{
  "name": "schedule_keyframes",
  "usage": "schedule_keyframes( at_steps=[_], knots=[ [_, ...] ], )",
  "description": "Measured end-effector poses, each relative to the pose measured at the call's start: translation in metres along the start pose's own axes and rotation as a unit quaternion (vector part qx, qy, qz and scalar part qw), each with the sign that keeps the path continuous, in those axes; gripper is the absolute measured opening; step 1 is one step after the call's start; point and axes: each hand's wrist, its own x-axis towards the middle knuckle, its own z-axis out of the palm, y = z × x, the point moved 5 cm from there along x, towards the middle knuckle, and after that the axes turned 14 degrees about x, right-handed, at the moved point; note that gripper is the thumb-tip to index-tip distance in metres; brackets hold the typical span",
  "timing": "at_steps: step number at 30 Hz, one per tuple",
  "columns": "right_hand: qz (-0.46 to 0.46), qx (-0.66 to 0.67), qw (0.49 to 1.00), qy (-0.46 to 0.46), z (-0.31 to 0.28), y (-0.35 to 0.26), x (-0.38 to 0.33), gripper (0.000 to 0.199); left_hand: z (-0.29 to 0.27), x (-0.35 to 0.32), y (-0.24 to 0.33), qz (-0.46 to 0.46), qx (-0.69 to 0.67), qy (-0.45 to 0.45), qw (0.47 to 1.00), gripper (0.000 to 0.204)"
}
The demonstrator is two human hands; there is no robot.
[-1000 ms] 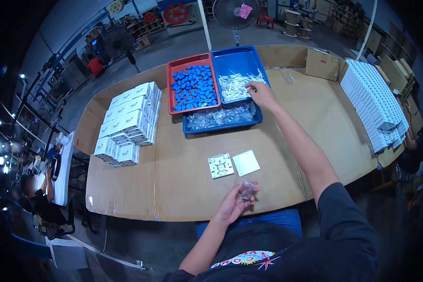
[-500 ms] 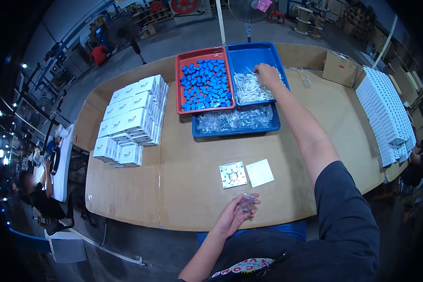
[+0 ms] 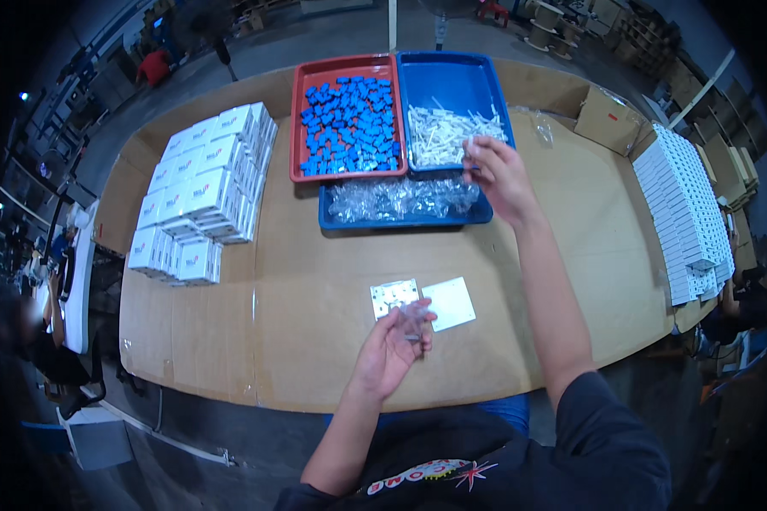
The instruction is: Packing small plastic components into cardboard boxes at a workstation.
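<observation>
In my left hand point(image 3: 387, 351), close to the front of the table, is a small clear plastic bag point(image 3: 413, 320), gripped between thumb and fingers. Just beyond it lie a square white panel with printed or fitted details point(image 3: 392, 292), partly hidden by that hand, and a plain white square plate point(image 3: 451, 304). My right hand point(image 3: 500, 175) is over the near edge of the blue tray point(image 3: 452, 75), its fingertips pinched on a small white piece, too blurred to name exactly. Many slim white pieces point(image 3: 439, 134) fill the near part of that tray.
A red tray point(image 3: 300, 128) of blue parts point(image 3: 349, 119) sits left of the blue one. Clear bags point(image 3: 400, 200) fill a lower blue tray point(image 3: 337, 223). Stacked white boxes point(image 3: 192, 183) stand left, white panels point(image 3: 682, 213) right. Cardboard walls point(image 3: 541, 78) rim the table.
My right hand has drawn back toward me from inside the blue tray, pinching a small white piece. The left hand, still holding the bag, has moved up toward the square panel. The view has shifted.
</observation>
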Motion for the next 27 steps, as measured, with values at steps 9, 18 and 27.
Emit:
schedule_keyframes(
  at_steps=[9,18,27],
  knots=[
    [0.07,-0.063,0.996,-0.015,0.007,0.046,-0.168,0.018,0.035,0.002,0.012,0.038,0.012,-0.01,0.999,0.053],
    [0.014,-0.133,0.989,-0.068,0.027,0.001,-0.213,0.015,0.051,-0.028,-0.019,0.035,0.057,-0.003,0.998,0.053],
    [-0.03,-0.252,0.957,-0.138,0.043,-0.026,-0.243,0.013,0.074,-0.044,-0.027,0.011,0.134,-0.016,0.991,0.044]
  ],
)
